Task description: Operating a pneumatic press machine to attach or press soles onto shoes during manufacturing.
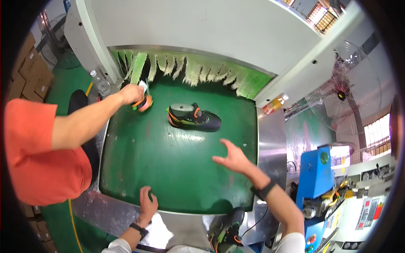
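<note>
A black shoe (196,122) with orange and green trim lies on the green conveyor belt (168,168), toe to the right. A grey-green last (181,109) fills its opening. My right hand (233,157) is over the belt just nearer than the toe, thumb and fingers spread, touching nothing that I can make out. At the belt's near edge, my left hand (148,204) has its fingers loosely curved with a gap between them and holds nothing. Close to my body, right of centre, is another dark shoe (228,232) with orange and green lines, partly cut off by the lower edge.
At left, a co-worker in an orange shirt (33,152) holds an orange-and-black shoe (144,103) near the machine's torn green curtain (202,71). Bottles (276,103) stand on both sides. A fan (341,90) and a blue machine (314,173) are at right.
</note>
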The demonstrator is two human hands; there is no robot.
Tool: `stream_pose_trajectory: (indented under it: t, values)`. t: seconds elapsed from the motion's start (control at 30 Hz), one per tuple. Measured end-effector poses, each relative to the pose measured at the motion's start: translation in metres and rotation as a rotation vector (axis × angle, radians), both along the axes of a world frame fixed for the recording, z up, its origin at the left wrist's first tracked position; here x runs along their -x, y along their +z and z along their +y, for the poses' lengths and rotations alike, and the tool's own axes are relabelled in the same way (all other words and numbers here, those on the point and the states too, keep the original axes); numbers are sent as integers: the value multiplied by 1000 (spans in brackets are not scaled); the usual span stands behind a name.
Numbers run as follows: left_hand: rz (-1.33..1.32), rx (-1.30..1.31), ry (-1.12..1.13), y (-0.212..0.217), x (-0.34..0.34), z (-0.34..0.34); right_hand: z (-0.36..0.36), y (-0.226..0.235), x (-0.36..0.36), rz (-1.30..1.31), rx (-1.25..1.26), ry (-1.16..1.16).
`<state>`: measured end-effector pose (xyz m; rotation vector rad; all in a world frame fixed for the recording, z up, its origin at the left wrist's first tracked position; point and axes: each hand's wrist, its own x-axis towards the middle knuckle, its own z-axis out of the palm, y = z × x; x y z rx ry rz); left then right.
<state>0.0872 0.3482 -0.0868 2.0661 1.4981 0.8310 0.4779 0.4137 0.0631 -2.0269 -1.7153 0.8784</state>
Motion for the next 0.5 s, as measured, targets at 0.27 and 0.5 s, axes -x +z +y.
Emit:
stream_pose_trajectory:
  t: [0.27,0.5]
  values:
    - [-58,160,9,-10,-35,4,181,-86,-45,-31,-38,139]
    - [8,152,65,-6,-13,1,132,-79,25,123,44,-11]
